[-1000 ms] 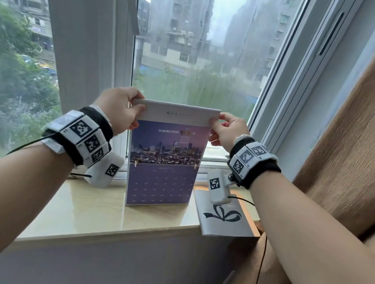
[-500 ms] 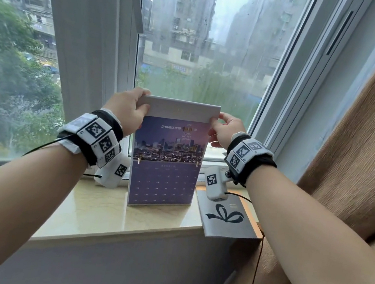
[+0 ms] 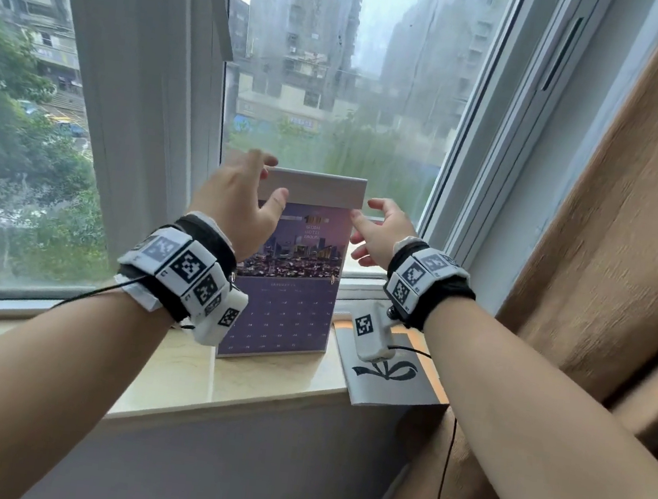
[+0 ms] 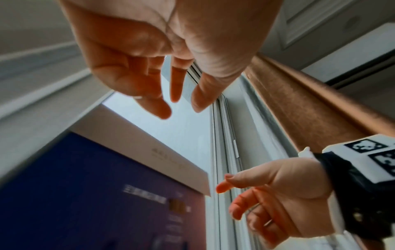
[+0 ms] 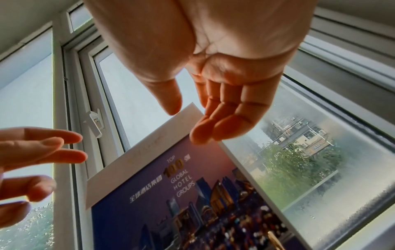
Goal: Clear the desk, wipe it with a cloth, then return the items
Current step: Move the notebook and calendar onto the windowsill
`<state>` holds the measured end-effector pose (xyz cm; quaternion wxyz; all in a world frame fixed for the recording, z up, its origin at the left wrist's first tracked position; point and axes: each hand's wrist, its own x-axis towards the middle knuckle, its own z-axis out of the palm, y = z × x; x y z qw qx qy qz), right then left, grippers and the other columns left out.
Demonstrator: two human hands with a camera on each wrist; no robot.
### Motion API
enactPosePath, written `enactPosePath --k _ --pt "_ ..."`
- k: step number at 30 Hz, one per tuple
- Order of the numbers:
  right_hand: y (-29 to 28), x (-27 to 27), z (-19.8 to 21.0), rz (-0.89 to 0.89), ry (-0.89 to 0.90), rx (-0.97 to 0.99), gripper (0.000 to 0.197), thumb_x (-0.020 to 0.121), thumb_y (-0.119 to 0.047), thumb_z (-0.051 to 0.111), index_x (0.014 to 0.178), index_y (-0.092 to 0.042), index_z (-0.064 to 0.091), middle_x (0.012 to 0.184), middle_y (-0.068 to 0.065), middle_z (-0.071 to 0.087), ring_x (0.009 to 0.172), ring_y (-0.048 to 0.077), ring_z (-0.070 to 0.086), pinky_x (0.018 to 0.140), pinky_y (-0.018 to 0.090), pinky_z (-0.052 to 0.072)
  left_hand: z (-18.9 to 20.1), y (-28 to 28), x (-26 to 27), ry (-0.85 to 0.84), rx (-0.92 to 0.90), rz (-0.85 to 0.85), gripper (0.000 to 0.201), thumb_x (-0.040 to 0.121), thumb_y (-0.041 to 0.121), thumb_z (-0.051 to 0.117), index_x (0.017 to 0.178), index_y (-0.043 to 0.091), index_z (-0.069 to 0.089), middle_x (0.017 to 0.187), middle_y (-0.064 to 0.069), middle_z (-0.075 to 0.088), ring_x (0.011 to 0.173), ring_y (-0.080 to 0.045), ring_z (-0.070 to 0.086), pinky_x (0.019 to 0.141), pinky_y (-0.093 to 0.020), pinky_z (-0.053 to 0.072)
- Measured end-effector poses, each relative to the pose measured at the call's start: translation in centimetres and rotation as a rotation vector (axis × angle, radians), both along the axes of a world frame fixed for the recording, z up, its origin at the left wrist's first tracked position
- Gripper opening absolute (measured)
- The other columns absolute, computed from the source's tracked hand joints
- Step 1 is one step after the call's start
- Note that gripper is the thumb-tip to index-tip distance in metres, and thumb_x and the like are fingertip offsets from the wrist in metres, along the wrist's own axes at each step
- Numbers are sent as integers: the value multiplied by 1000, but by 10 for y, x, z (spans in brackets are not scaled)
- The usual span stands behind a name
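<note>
A purple desk calendar (image 3: 293, 286) with a grey top band and a city photo stands upright on the cream window sill (image 3: 179, 372), leaning slightly back toward the glass. My left hand (image 3: 263, 183) hovers at its top left corner with fingers spread and relaxed. My right hand (image 3: 369, 215) is at the top right corner, also spread. In the left wrist view the left hand (image 4: 171, 101) is clear of the calendar (image 4: 107, 186). In the right wrist view the right hand (image 5: 186, 121) hangs just over the calendar's (image 5: 171, 194) top edge, holding nothing.
A grey booklet with a black bow print (image 3: 390, 377) lies on the sill's right end, just right of the calendar. A brown curtain (image 3: 610, 242) hangs at the right. The window glass and white frame (image 3: 135, 122) stand close behind the calendar.
Both hands gripped the calendar's top corners before. They have now let go and spread their fingers, and the calendar stands by itself on the sill.
</note>
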<state>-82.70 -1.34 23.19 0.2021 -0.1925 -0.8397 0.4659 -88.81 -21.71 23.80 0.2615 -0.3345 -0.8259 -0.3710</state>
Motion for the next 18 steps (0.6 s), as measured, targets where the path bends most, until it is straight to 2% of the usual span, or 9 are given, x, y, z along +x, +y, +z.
enactPosePath --k 3,11,14,16,18 --pt "6 16 -1 -33 3 -2 50 96 -34 54 139 -17 36 83 5 65 59 17 63 59 32 57 -4 20 15 -1 -7 -74 29 93 27 57 117 12 56 100 -1 63 72 -13 51 72 -24 41" --pt "36 96 -14 -179 26 -3 43 94 -33 57 131 -18 43 89 11 66 56 17 61 53 29 51 -26 99 71 -132 -58 -328 22 90 29 59 108 15 62 83 8 60 75 -19 59 74 -29 44" --pt "49 147 -31 -235 19 -26 39 94 -32 58 128 -20 45 83 8 65 52 15 59 54 30 50 -42 139 109 -184 -72 -469 20 90 28 60 105 15 64 84 4 64 72 -19 60 69 -27 43" --pt "56 182 -45 -270 3 -48 32 94 -30 58 124 -19 49 80 8 64 50 16 58 51 29 48 -55 162 136 -198 -85 -548 18 89 25 61 101 14 67 83 -1 67 71 -21 60 67 -27 44" --pt "63 229 -60 -329 -13 -50 25 94 -30 58 117 -19 52 81 8 65 51 18 59 51 29 48 -68 188 174 -200 -141 -639 14 86 19 61 97 15 68 80 0 67 71 -21 61 67 -28 45"
